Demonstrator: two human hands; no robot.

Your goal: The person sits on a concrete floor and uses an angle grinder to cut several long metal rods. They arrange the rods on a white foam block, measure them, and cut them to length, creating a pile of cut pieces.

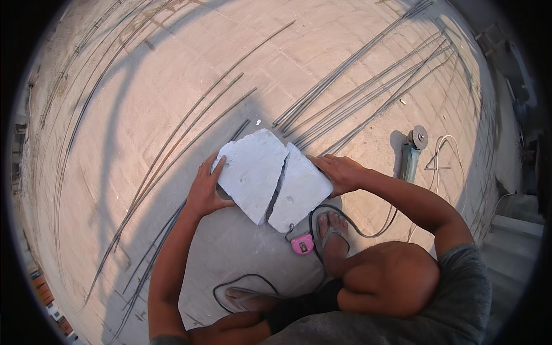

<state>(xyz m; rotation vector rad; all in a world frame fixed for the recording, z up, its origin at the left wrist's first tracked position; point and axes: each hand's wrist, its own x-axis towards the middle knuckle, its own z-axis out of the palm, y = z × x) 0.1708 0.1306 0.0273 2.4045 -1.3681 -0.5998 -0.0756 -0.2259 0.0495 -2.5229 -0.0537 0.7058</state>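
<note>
Left grip [202,187], right grip [343,175] — rough, split slab [250,168]

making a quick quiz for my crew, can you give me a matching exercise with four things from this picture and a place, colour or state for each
1. white slab
2. tape measure
3. angle grinder
4. left hand

A. beyond the right forearm
B. at the slab's left edge
C. split into two pieces
D. pink

Pairs: 1-C; 2-D; 3-A; 4-B
</note>
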